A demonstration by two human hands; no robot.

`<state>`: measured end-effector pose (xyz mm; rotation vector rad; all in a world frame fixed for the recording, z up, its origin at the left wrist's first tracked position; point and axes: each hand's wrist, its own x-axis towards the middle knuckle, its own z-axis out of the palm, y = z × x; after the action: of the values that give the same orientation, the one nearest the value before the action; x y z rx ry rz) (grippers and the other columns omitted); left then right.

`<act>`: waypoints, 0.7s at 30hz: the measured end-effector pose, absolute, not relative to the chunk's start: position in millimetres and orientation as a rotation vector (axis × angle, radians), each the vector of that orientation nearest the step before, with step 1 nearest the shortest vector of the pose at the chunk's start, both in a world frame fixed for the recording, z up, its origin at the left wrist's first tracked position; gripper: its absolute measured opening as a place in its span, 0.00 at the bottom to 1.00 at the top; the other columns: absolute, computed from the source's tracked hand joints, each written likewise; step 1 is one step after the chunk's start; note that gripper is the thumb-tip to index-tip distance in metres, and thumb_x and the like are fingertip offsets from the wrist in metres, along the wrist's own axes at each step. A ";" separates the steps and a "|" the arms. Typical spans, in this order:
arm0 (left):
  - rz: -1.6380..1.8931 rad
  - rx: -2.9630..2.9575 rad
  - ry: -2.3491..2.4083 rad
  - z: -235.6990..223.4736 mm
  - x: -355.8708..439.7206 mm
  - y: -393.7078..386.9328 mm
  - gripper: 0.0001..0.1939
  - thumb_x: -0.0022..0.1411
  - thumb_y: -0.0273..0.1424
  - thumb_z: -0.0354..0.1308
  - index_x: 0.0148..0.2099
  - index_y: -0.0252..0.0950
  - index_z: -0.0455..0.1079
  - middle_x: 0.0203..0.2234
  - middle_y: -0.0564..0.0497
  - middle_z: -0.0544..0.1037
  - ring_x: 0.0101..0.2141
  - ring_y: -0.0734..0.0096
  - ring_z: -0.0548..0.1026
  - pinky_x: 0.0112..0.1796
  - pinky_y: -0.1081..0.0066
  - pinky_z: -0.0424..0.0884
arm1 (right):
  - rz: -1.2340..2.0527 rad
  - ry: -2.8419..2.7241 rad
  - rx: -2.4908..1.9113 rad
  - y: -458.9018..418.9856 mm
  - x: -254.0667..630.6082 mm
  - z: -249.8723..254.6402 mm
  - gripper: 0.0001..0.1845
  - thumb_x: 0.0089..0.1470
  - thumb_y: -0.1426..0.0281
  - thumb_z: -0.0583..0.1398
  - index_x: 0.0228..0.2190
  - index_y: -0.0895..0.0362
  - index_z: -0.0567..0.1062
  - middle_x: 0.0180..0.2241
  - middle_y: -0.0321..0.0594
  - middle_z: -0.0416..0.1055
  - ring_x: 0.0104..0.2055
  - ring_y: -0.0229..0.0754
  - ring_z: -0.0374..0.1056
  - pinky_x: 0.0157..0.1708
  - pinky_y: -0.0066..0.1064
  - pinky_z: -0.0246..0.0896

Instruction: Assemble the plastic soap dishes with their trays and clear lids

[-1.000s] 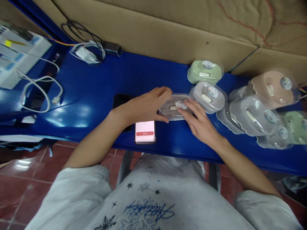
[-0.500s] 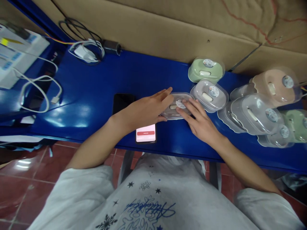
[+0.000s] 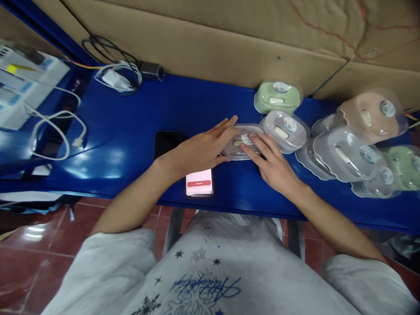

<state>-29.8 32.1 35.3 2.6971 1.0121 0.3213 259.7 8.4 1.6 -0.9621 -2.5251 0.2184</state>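
Note:
A grey plastic food box (image 3: 244, 153) with a clear lid, a small white handle and a round label lies on the blue table in front of me. My left hand (image 3: 206, 146) spans its left end, thumb at the near edge and fingers over the far side. The fingers of my right hand (image 3: 271, 159) are spread and rest on the right part of the lid, partly covering the label. Right behind it stands a second grey lidded box (image 3: 285, 130), and a green box (image 3: 277, 97) is farther back. Below my left wrist lies a phone (image 3: 199, 183) with a lit screen.
Several lidded boxes, such as a pink one (image 3: 370, 116) and a grey one (image 3: 348, 155), are piled at the right. A dark phone-like slab (image 3: 167, 142) lies left of my hand. Chargers with coiled cables (image 3: 120, 78) sit at the back left, by a cardboard wall (image 3: 203, 39).
The whole view has shifted slightly. Both hands stay on the grey box with nearly the same grip, and no box has visibly moved on the table.

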 end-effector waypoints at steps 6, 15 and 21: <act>0.382 2.692 1.036 25.8 -24.3 29.5 0.39 0.82 0.37 0.48 0.84 0.38 0.32 0.80 0.31 0.42 0.79 0.45 0.44 0.72 0.41 0.61 | 0.218 -2.528 -0.984 9.7 260.9 0.0 0.53 0.64 0.90 0.50 0.78 0.35 0.48 0.78 0.37 0.55 0.81 0.56 0.48 0.76 0.69 0.51; 0.356 2.713 1.133 17.8 -18.7 24.4 0.38 0.82 0.36 0.48 0.83 0.33 0.36 0.80 0.27 0.43 0.79 0.38 0.45 0.72 0.38 0.60 | 0.246 -2.548 -1.013 8.8 259.5 0.4 0.53 0.64 0.89 0.49 0.78 0.34 0.47 0.78 0.36 0.53 0.81 0.57 0.47 0.77 0.71 0.47; 0.321 2.681 1.157 32.3 -17.6 28.0 0.42 0.76 0.48 0.60 0.80 0.34 0.50 0.76 0.26 0.56 0.73 0.34 0.62 0.67 0.43 0.68 | 0.304 -2.512 -0.994 8.1 259.0 -0.6 0.41 0.71 0.81 0.52 0.77 0.40 0.54 0.78 0.42 0.55 0.81 0.56 0.46 0.77 0.68 0.47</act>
<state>-17.6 28.0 32.3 2.6806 1.1572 0.3211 259.0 8.1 -0.6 -0.9940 -2.5120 0.3044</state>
